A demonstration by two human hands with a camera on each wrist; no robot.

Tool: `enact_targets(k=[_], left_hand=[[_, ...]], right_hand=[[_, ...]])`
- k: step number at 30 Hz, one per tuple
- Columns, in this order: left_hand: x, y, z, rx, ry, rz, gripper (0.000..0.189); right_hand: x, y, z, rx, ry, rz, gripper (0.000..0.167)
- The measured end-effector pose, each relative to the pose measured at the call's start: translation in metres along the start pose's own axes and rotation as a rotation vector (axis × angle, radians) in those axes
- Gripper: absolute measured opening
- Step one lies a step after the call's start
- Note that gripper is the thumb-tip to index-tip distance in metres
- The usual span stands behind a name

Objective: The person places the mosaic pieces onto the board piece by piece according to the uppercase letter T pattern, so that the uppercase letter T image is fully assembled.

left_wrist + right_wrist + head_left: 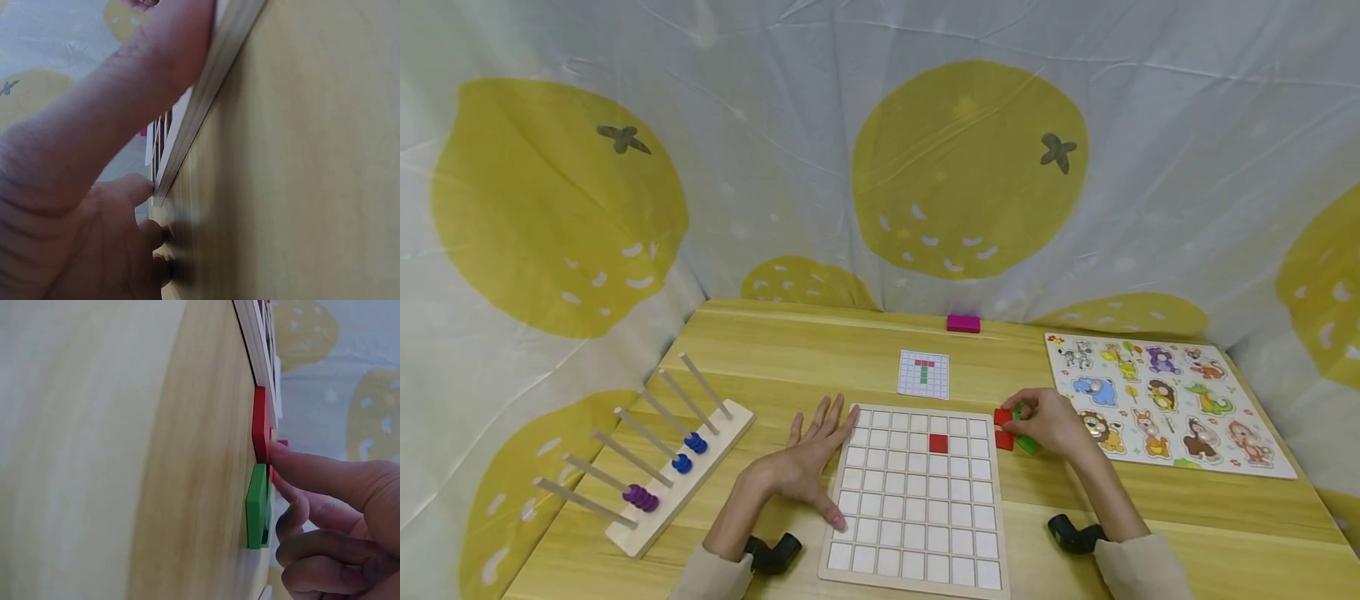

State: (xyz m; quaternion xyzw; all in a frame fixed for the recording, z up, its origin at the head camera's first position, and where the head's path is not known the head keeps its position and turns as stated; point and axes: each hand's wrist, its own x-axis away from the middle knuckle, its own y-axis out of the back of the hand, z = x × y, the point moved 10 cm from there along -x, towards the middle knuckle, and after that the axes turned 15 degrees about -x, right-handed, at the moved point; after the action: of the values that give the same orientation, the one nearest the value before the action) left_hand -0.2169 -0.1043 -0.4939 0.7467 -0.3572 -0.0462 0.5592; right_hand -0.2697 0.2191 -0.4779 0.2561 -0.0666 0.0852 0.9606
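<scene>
My left hand (pixel 801 471) is spread along the left edge of a wooden grid board (pixel 914 577), index fingertip at the upper corner and thumb on the rim lower down. One red square tile (pixel 937 443) sits in a cell in the board's second row. Right of the board, my right hand (pixel 1051 421) pinches a red tile (pixel 1002 416) between thumb and index finger, its other fingers curled. Another red tile (pixel 260 425) lies nearer, by the board's edge and under the thumb tip. Green tiles (pixel 255 506) lie beside it, partly hidden by the hand in the head view.
A pattern card (pixel 923 374) with a red and green T lies beyond the board. A peg stand (pixel 681 483) with blue and purple rings stands left. The animal puzzle (pixel 1165 404) lies right; a magenta block (pixel 963 323) sits by the curtain.
</scene>
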Motion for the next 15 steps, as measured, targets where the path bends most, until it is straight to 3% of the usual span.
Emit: enact_targets(k=[15], left_hand=[[-0.0001,0.0001,0.0003,-0.02,0.004,-0.005,0.153]], right_hand=[[-0.0022,0.0029,0.0022,0.109,0.021,-0.028,0.023]])
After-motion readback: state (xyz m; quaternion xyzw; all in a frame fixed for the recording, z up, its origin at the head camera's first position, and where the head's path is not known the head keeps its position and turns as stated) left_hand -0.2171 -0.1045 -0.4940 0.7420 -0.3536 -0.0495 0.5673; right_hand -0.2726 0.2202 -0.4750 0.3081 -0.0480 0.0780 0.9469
